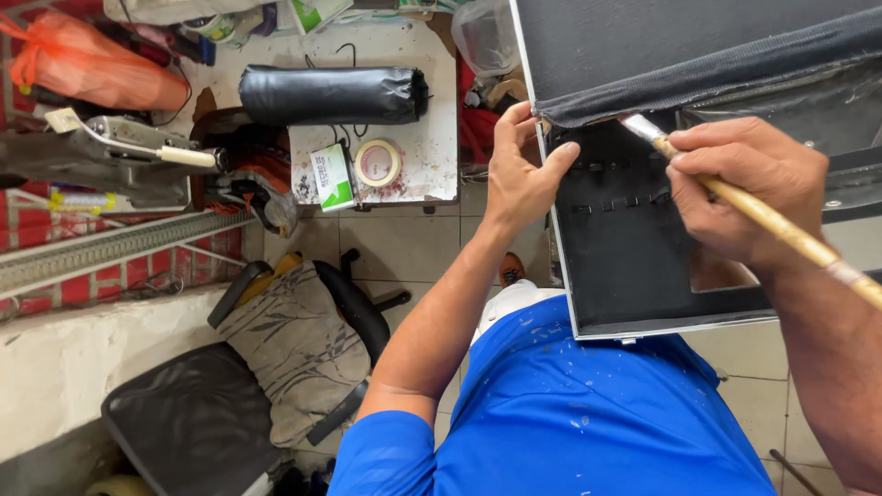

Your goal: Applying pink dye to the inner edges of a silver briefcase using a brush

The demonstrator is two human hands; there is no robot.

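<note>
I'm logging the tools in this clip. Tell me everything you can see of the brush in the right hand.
The brush has a long, pale wooden handle, worn and smeared, with a metal collar and a short tuft of light bristles. The right hand grips it near the collar, the handle slanting down to the right past the wrist. Its bristles meet the upper edge of the black case, just under the folded dark lining.

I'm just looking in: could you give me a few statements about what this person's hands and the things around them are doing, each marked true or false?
1. The right hand holds a wooden-handled brush. True.
2. The left hand rests on the tape roll. False: it grips the edge of the black case.
3. The brush tip points into the case. True.
4. The tape roll lies on the floor. False: it sits on the white table.
</note>
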